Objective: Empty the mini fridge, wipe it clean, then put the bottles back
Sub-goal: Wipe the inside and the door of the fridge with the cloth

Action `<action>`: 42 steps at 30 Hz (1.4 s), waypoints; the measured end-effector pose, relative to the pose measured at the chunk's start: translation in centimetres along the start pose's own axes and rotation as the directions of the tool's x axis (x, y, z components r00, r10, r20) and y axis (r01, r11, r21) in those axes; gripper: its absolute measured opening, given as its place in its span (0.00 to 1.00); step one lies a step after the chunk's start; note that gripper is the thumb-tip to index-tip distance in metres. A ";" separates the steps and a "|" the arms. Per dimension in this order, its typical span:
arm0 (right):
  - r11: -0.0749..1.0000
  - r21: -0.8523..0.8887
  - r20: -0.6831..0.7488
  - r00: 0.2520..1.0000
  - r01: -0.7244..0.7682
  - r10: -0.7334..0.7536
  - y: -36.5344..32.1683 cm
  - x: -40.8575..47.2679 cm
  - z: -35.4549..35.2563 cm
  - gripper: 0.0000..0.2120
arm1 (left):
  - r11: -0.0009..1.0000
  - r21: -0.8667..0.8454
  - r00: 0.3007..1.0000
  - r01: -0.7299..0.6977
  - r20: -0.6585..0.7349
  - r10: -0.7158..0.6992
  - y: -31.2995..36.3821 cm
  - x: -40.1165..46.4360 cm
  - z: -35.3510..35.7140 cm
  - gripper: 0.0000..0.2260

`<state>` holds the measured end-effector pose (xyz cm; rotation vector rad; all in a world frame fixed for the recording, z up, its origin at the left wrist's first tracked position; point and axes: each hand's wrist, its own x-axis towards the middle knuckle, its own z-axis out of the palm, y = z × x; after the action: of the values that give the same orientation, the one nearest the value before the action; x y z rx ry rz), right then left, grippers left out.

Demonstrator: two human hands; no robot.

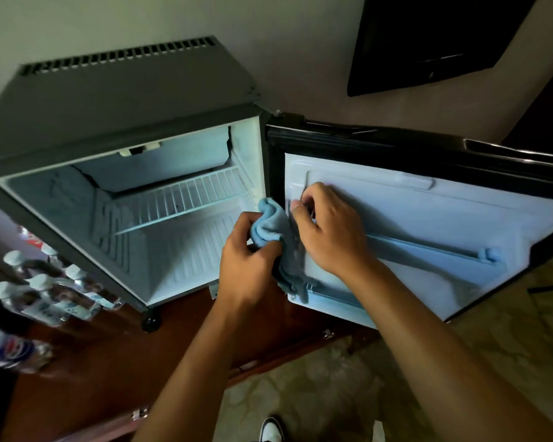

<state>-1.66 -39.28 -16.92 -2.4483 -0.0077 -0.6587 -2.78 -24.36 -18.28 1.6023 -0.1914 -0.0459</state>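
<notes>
Both hands (left hand point(248, 250), right hand point(329, 231)) bunching blue cloth point(270, 226)

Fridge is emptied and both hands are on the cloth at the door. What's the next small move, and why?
Probably spread the bunched blue cloth, gripped by left hand and right hand, and wipe the door's inner panel: the shelves look bare, and the bottles stand outside.

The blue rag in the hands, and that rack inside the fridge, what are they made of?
The blue rag looks like soft cloth, maybe microfibre: it bunches into thick folds and hangs limp, matte. The rack looks like thin wire with a white coating, shown by its row of slim parallel bars; metal underneath is only a guess.
</notes>
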 end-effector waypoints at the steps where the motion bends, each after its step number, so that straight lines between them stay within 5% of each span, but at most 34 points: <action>1: 0.996 0.089 0.002 1.000 -0.014 0.014 0.0 0.1 -0.3 0.07 | 1.000 -0.002 1.000 -0.010 0.007 0.010 0.7 0.0 -0.1 0.10; 5: 0.905 0.407 0.064 0.993 -0.120 0.103 -0.4 -0.4 -2.4 0.05 | 0.986 -0.163 0.988 0.039 0.152 -0.014 3.4 0.2 0.6 0.11; 8: 0.708 0.661 0.196 0.968 -0.249 0.158 -0.3 -0.9 -5.0 0.13 | 0.930 -0.337 0.961 0.148 0.272 -0.054 4.5 0.3 1.8 0.16; 19: 0.494 0.685 0.414 0.844 -0.536 0.342 5.4 -4.9 -13.9 0.24 | 0.943 -0.291 0.924 0.161 0.379 -0.041 4.2 0.1 10.1 0.15; 23: 0.550 0.702 0.166 0.855 -0.453 0.492 6.6 -7.6 -16.4 0.19 | 0.987 -0.161 0.939 0.028 0.344 0.030 4.1 -1.0 14.3 0.12; 26: 0.573 0.724 0.005 0.833 -0.385 0.554 7.6 -9.6 -18.9 0.19 | 0.974 0.031 0.918 -0.227 0.340 0.203 3.6 -1.8 16.4 0.07; 30: 0.642 0.681 -0.190 0.763 -0.352 0.618 8.2 -11.5 -21.6 0.12 | 0.722 0.432 0.822 -0.540 0.456 0.342 2.5 -2.1 18.2 0.11; 33: 0.699 0.602 -0.385 0.626 -0.387 0.678 8.9 -12.0 -21.8 0.10 | 0.572 0.559 0.788 -0.600 0.534 0.305 1.5 -2.1 19.5 0.18; 36: 0.770 0.475 -0.565 0.524 -0.425 0.638 9.5 -12.2 -20.7 0.14 | 0.438 0.611 0.751 -0.660 0.549 0.366 0.4 -2.2 20.0 0.16; 39: 0.794 0.372 -0.597 0.532 -0.480 0.601 10.7 -12.4 -18.6 0.15 | 0.404 0.624 0.742 -0.669 0.525 0.417 -0.1 -2.3 20.2 0.13; 42: 0.764 0.477 -0.456 0.620 -0.435 0.638 11.2 -12.4 -16.0 0.13 | 0.401 0.622 0.736 -0.673 0.510 0.445 -0.2 -2.4 20.3 0.12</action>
<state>-18.09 -55.53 -17.56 -1.6779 0.8021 -1.0137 -8.15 -44.08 -19.56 2.3272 -1.1214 0.4300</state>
